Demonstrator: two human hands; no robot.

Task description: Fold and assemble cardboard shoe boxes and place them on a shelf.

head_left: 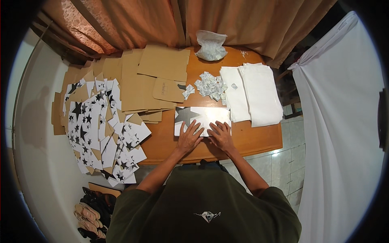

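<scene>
A closed white box (208, 115) printed with a large dark star lies flat on the wooden table in front of me. My left hand (189, 138) rests on its near left part, fingers spread. On the near right part lies my right hand (221, 137), its fingers also stretched out and apart. Neither hand grips anything. Just beyond the box is a loose heap of small whitish sachets (210, 86). One smaller cluster of sachets (187, 92) sits left of that heap. Two stacks of white paper sheets (264, 95) lie to the right, with a single sachet (234, 86) on the left stack.
Flat brown cardboard blanks (162, 65) are piled at the back left. Star-printed white cardboard pieces (87, 133) spread over the left side. A clear plastic bag (211, 47) of sachets stands at the far edge. Shoes (91, 218) are on the floor; a white cloth (340, 121) hangs at right.
</scene>
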